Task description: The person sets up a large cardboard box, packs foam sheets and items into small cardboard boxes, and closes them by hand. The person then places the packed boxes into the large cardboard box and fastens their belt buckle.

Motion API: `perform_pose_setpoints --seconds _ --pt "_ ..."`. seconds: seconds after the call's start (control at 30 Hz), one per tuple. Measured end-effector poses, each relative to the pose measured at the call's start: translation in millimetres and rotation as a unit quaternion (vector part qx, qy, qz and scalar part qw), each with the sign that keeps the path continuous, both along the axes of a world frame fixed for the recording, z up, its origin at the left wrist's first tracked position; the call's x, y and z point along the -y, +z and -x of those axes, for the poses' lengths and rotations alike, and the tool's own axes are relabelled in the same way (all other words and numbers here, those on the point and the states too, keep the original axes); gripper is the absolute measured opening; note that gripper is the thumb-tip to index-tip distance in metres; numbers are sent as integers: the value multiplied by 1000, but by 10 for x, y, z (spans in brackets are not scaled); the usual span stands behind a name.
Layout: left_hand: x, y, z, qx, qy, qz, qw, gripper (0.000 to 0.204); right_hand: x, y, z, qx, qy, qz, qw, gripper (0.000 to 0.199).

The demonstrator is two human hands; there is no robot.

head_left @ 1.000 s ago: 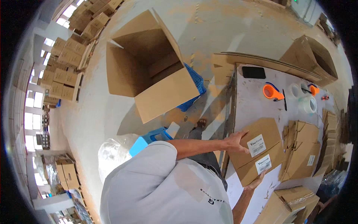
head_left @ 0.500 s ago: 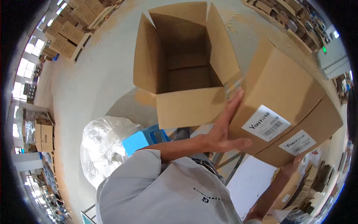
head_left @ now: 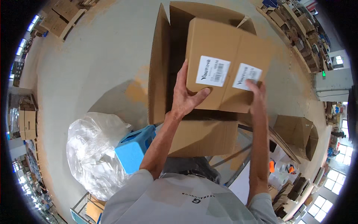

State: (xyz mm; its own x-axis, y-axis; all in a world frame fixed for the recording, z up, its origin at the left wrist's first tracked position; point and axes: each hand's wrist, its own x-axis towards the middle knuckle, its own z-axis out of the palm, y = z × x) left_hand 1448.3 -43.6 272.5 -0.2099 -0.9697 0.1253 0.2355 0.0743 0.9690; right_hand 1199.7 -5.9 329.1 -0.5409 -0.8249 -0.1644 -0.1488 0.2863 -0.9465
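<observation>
Two closed brown cartons, the left one and the right one, are held side by side with a seam between them. Each bears a white label on the side facing me. My left hand grips the left carton's near left corner, thumb on its face. At the near right corner, my right hand holds the right carton, its thumb over the label; its other fingers are mostly hidden. Below the pair stands a large open cardboard box with flaps raised; the cartons cover much of its opening.
A clear plastic bag and a blue plastic stool-like item lie to my left. An open cardboard box rests on the floor at right. Stacked cartons stand far left, and loaded pallets far right.
Both hands have carried the two cartons leftward from the right side to over the large open box. The cartons have turned more upright in view, and my view has shifted rightward.
</observation>
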Motion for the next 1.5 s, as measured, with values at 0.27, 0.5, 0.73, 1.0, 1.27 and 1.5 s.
perform_pose_setpoints --seconds 0.27,0.5,0.73,1.0,1.27,1.5 --pt "508 -788 80 133 60 -93 985 102 867 -934 15 137 68 4 988 75" --pt "1198 -1506 377 263 95 -93 956 87 1335 -1552 212 -402 52 43 913 80" --pt "370 -2369 70 447 4 -72 891 58 -288 -1550 -453 -185 585 -168 772 76" --pt "-126 -2704 -73 488 -80 -84 865 51 -1041 -2190 -545 -325 546 -121 762 57" --pt "-276 -2933 -105 293 -120 -313 895 71 -1421 -2118 -701 -380 519 -32 765 35" --pt "-32 -3382 739 -53 7 -545 837 92 -1589 -2062 -681 -368 516 -41 772 31"
